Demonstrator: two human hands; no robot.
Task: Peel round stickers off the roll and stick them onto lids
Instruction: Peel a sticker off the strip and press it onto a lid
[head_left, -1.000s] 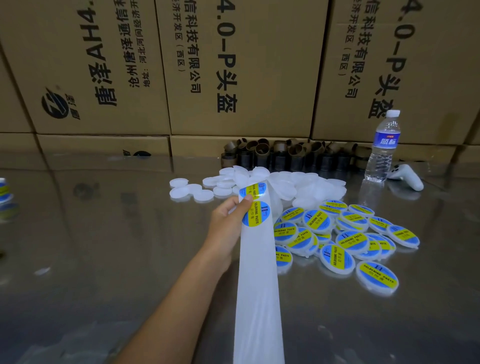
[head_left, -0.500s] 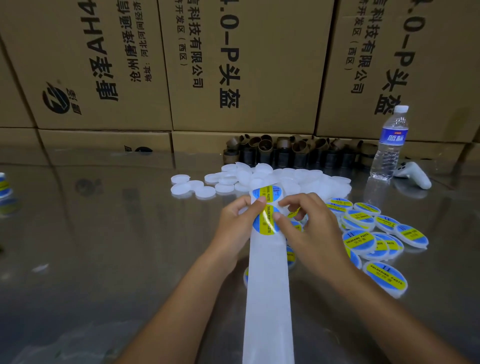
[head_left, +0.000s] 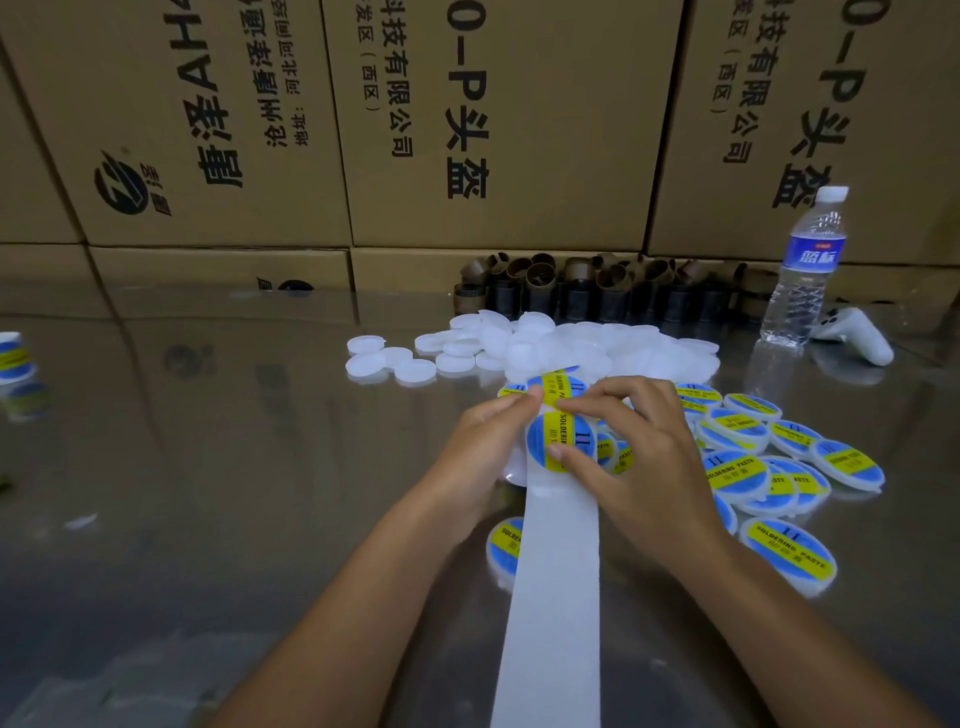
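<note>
the right hand (head_left: 641, 457) has closed on the round sticker (head_left: 545, 441), pinching it top and bottom, likely starting the peel. the left hand (head_left: 480, 452) still grips the backing strip (head_left: 556, 597) above the labelled lids (head_left: 740, 473); bare white lids (head_left: 597, 348) wait behind.

**Head view.** A single wide-angle camera, worn on the person's head, faces forward and down across a glossy table (head_left: 182, 467). Nearest the lens, both forearms enter from the bottom edge. The left hand (head_left: 483, 452) and right hand (head_left: 644, 452) meet just below frame centre, at the backing strip (head_left: 556, 597) and its sticker (head_left: 553, 441). The middle distance holds the lids (head_left: 571, 343). Stacked cartons (head_left: 519, 130) close the far side and fill the upper frame, their edges leaning outward under the wide lens.
</note>
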